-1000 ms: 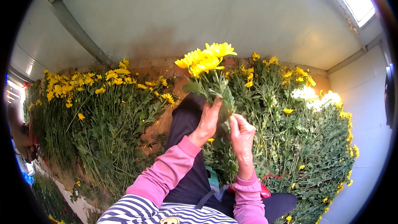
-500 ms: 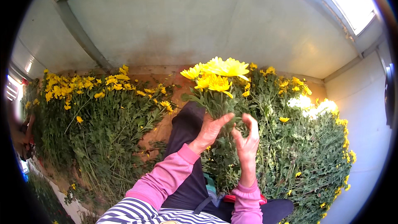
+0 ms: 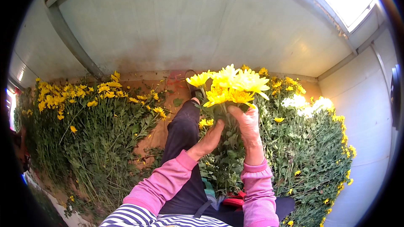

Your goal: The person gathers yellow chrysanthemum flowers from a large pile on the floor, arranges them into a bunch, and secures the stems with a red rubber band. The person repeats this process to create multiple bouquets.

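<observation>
A bunch of yellow chrysanthemums (image 3: 233,85) stands upright in front of me, its large flower heads pointing away toward the wall. My left hand (image 3: 211,138) is closed around the leafy stems, its thumb showing and its fingers partly hidden behind the leaves. Just under the blooms, my right hand (image 3: 245,122) grips the upper stems from the right side, thumb across the front. Leafy stems hang down below both hands toward my lap.
Cut chrysanthemums lie in a broad pile (image 3: 97,143) at the left and another pile (image 3: 303,155) at the right. My dark trouser leg (image 3: 183,130) extends between them. Something red (image 3: 234,201) lies by my lap. A pale panel wall (image 3: 189,25) rises beyond; a bright window is upper right.
My right hand has risen from beside the stems and closed on them just beneath the blooms. My left hand has shifted slightly lower, and the bunch has moved a little right.
</observation>
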Motion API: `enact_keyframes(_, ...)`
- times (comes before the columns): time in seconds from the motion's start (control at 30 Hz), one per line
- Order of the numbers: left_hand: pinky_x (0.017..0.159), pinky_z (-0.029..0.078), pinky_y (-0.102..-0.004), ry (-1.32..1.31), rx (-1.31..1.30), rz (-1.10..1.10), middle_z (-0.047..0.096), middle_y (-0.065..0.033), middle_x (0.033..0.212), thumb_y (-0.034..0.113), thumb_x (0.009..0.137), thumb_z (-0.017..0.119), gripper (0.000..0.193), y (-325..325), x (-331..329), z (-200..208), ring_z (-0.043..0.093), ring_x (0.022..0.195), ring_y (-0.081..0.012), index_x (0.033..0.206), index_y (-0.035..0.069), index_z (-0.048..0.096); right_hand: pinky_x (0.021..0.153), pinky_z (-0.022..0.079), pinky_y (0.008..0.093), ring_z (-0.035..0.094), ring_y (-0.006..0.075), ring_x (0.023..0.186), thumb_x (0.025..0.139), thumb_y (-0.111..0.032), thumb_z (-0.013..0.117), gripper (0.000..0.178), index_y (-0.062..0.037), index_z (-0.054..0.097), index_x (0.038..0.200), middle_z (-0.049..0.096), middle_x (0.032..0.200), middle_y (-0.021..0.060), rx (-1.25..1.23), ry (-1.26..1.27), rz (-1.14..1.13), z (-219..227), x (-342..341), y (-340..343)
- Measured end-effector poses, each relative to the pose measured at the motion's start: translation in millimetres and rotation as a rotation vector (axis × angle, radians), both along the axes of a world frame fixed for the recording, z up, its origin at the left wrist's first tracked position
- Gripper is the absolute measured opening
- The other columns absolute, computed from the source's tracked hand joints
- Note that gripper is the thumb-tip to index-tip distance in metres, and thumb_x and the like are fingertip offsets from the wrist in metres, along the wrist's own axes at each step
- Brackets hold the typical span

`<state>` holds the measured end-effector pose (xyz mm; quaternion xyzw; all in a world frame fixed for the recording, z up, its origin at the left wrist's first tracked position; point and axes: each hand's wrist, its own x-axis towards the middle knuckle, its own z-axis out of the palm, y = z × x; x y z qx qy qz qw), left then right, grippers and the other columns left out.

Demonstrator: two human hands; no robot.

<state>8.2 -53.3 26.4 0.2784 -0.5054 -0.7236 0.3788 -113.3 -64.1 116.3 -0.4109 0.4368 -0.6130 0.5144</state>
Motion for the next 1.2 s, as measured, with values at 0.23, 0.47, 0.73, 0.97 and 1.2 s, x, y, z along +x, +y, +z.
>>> enact_keyframes(0.23,0.11,0.026,-0.031,0.124,0.022,-0.193,0.034,-0.0101,0.145,0.046,0.097,0.047,0.071,0.6,3.7,1.7,0.031,0.133,-0.0168,0.144,-0.002,0.025,0.079,0.05,0.0257,0.062,0.0089,0.088,0.085,-0.002,0.066,0.026,-0.0018,0.065,0.111,0.068,0.102,0.0008,0.014,-0.032,0.032,7.5,10.8,-7.4)
enact_keyframes(0.47,0.091,0.046,-0.0327,0.322,0.329,0.096,0.058,-0.0018,0.11,0.028,0.095,0.054,0.036,-6.3,-18.6,20.8,0.054,0.105,-0.0108,0.122,0.005,0.055,0.098,0.041,0.0344,0.051,0.0209,0.115,0.082,-0.026,0.07,0.078,-0.0078,0.029,0.146,0.054,0.129,0.0126,-0.07,0.408,0.064,-8.2,-21.5,-14.6)
enact_keyframes(0.73,0.075,0.051,-0.0406,0.67,0.519,0.117,0.052,0.001,0.066,0.03,0.092,0.059,0.021,-28.6,-17.2,3.3,0.055,0.067,-0.0173,0.086,0.011,0.055,0.094,0.047,0.0393,0.056,0.0311,0.116,0.066,-0.023,0.079,0.078,-0.0069,0.043,0.133,0.058,0.124,0.0176,0.596,1.2,0.334,-58.8,-51.6,120.1)
enact_keyframes(0.97,0.059,0.034,-0.0313,0.751,0.657,0.221,0.035,0.0034,0.058,0.03,0.089,0.057,0.027,-21.5,-28.3,4.4,0.035,0.055,-0.0131,0.072,0.014,0.044,0.064,0.049,0.0382,0.06,0.0261,0.075,0.062,-0.018,0.081,0.064,-0.0071,0.05,0.117,0.057,0.081,0.0077,0.094,1.694,-0.092,-46.1,-66.8,159.3)
enact_keyframes(1.2,0.061,0.042,-0.0368,0.382,0.731,0.274,0.041,-0.001,0.055,0.031,0.09,0.057,0.028,22.2,-28.5,-36.2,0.045,0.055,-0.0181,0.074,0.011,0.045,0.099,0.044,0.0386,0.055,0.0292,0.117,0.087,-0.039,0.062,0.056,-0.0104,0.049,0.133,0.055,0.128,0.0168,0.599,0.762,0.44,-173.5,-99.8,196.0)
